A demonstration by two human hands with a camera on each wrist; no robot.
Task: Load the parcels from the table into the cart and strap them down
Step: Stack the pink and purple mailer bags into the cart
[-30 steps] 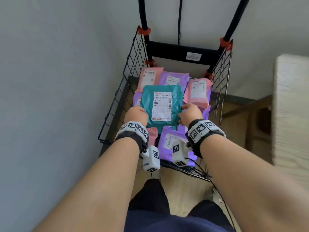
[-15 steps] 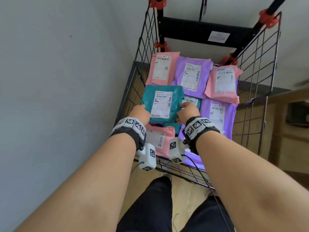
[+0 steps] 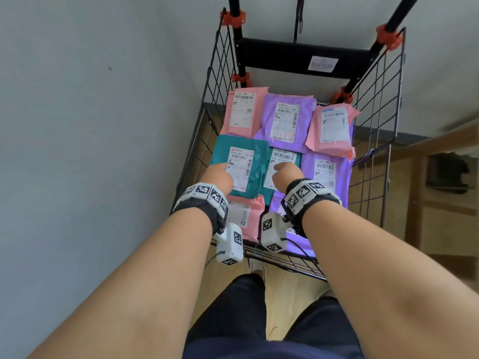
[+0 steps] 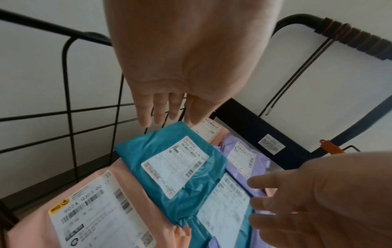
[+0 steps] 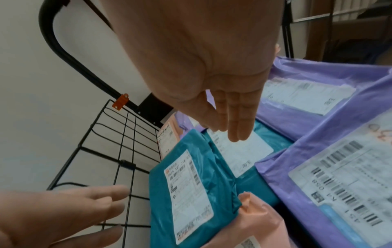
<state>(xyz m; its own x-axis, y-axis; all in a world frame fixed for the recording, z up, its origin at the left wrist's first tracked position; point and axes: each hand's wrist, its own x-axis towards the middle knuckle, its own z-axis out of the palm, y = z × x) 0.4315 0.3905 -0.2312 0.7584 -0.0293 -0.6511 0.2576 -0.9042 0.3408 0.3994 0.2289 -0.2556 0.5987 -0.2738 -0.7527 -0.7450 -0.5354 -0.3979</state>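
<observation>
Head view, teal parcel flat, lengthwise toward cart handle

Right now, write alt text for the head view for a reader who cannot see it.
Two open hands, left and right, hover above two teal plastic mailer parcels in a black wire-mesh cart. Pink and purple plastic mailers with white labels fill the rest, beside a grey wall.

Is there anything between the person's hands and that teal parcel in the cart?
Nothing visible. The left hand and right hand hang open just above the teal parcel, which lies uncovered on the other parcels in the cart, with only air between.
</observation>
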